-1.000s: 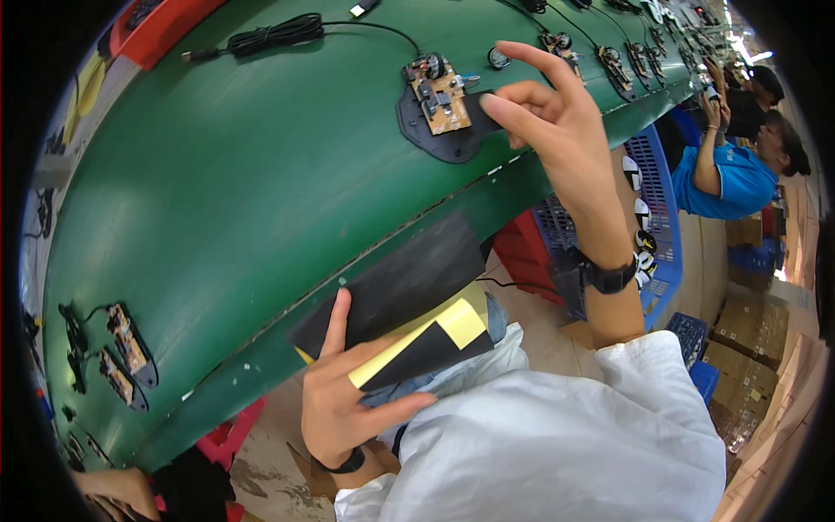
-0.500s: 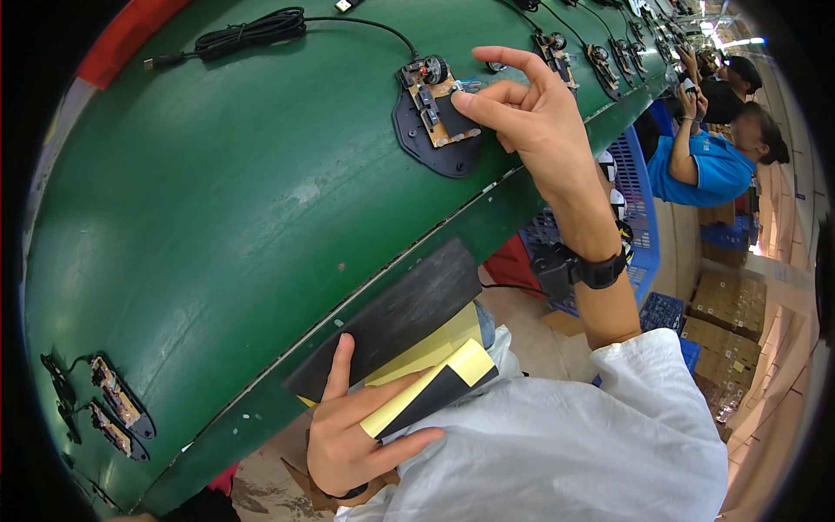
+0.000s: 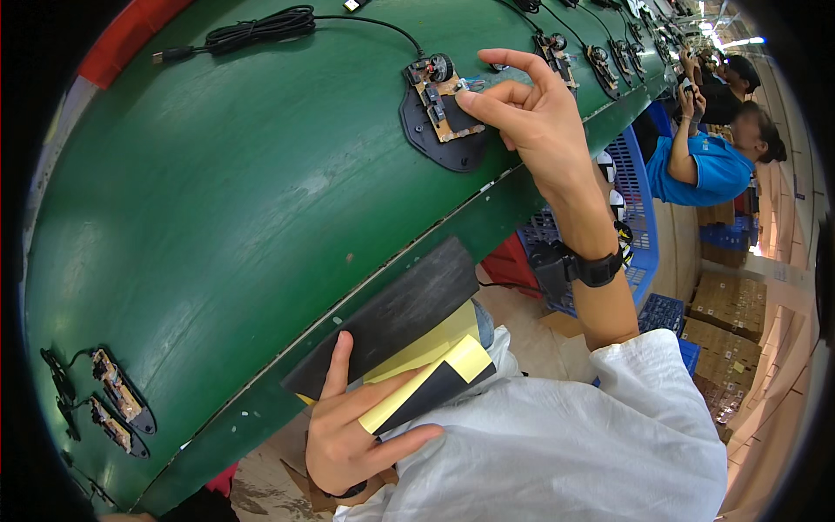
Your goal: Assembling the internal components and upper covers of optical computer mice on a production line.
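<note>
Green paint covers the long counter, the biggest thing here, which runs away from both hands toward the upper right. Below its front edge, beside the left hand, a black sheet lies against the counter, and a smaller sheet with yellow backing rests on top of it. The left hand has its fingers closed around the yellow-backed sheet, with the index finger stretched up on the black one.

Beyond the right hand, blue plastic crates stand under the counter, and a person in a blue shirt works further along the line.

The right hand is up on the counter and wears a black wristband. Its thumb and bent fingers press together on a small dark piece, touching the brown circuit board. This board sits in a black base plate, just left of the right hand's fingertips.

A black cable lies coiled well to the upper left of the right hand. Far to the left of the left hand, two more small circuit boards rest on the counter.
</note>
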